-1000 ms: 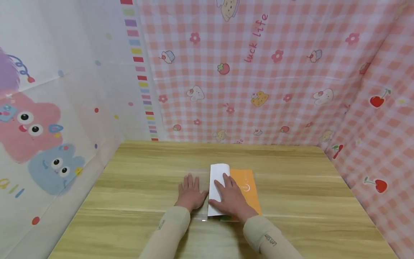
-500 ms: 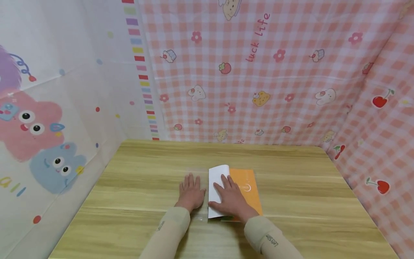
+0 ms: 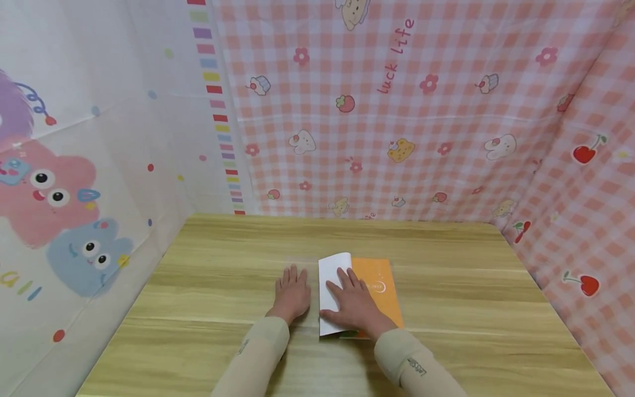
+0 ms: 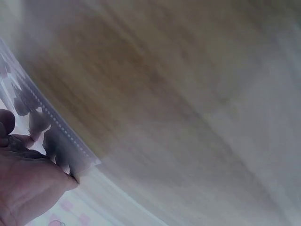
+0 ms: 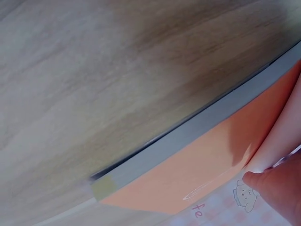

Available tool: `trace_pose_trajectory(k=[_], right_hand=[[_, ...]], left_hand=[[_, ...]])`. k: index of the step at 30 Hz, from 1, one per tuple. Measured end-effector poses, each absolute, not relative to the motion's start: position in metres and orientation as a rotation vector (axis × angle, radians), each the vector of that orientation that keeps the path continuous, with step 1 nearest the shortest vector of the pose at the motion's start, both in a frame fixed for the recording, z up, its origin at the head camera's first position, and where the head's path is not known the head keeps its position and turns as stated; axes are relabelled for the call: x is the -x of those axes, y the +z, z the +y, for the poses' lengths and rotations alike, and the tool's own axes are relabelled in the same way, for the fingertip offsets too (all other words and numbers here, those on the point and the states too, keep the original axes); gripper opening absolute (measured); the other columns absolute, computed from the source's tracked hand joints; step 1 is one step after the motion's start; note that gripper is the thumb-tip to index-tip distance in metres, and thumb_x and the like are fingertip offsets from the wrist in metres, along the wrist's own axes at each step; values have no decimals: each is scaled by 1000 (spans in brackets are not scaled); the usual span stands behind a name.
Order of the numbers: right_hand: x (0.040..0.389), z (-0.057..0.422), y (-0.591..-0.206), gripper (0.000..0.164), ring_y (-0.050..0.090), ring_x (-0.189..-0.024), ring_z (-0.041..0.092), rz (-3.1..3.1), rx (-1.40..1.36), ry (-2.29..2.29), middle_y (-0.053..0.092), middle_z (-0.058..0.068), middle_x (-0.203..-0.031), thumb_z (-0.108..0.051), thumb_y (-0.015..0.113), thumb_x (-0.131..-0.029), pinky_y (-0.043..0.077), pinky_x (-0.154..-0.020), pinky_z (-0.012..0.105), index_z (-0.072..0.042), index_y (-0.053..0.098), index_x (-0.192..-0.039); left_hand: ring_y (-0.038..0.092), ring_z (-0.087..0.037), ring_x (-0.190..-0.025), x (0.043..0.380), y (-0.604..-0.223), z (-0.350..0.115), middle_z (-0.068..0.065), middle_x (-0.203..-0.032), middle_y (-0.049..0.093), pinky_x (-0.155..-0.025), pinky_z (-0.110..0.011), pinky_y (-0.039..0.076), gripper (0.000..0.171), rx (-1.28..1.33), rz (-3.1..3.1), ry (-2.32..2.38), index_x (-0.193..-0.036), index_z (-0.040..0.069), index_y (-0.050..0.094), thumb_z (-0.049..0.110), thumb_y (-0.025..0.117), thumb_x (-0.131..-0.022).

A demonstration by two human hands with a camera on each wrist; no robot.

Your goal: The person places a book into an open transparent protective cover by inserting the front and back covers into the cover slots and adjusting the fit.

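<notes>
Paper (image 3: 331, 286) is pressed flat on the book (image 3: 384, 292) by the open right hand (image 3: 354, 303); at nine o'clock, the open left hand (image 3: 292, 295) is laid on the table (image 3: 471, 298), nothing gripped.

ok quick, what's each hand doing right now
Left hand: open, flat on the table.
Right hand: open, pressing the white sheet on the orange booklet.
</notes>
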State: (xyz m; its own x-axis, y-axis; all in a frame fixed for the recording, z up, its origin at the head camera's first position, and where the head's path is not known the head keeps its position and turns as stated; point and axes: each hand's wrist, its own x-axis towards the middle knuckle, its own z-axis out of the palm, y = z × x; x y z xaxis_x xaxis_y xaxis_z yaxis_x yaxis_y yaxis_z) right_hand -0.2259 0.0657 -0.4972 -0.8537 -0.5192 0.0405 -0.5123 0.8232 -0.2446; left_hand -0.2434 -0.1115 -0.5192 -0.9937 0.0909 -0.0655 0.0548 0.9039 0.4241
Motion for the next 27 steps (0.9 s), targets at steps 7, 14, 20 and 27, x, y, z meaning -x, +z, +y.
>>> trace_pose_trajectory(k=[7,14,20,27], right_hand=[[226,66,-500,73,17,-139,42,2974,824,-331,28,23,-153,-57,57,-84,26,-106,64,-10,51,-139],[225,66,-499,73,18,-138,43,2977,836,-334,30,23,-152,-57,58,-83,27,-106,65,-10,52,-138],[225,65,-502,74,17,-138,43,2969,851,-311,30,24,-152,-58,57,-83,26,-106,65,-10,51,-139],[225,61,-500,73,16,-138,44,2976,846,-308,30,23,-152,-57,57,-84,26,-106,64,-9,51,-138]], left_hand=[[12,-43,-140,241,-520,-111,-30,-153,21,-111,-63,15,59,-151,3000,629,-145,-1,36,34,45,-98],[11,-43,-140,240,-519,-111,-29,-154,20,-112,-62,15,54,-146,2990,619,-145,1,36,29,43,-99],[12,-43,-140,238,-518,-112,-30,-154,21,-112,-62,15,50,-143,2991,648,-146,2,36,23,39,-101],[14,-43,-139,241,-515,-114,-30,-153,22,-112,-62,15,48,-157,2980,689,-145,2,37,21,37,-101]])
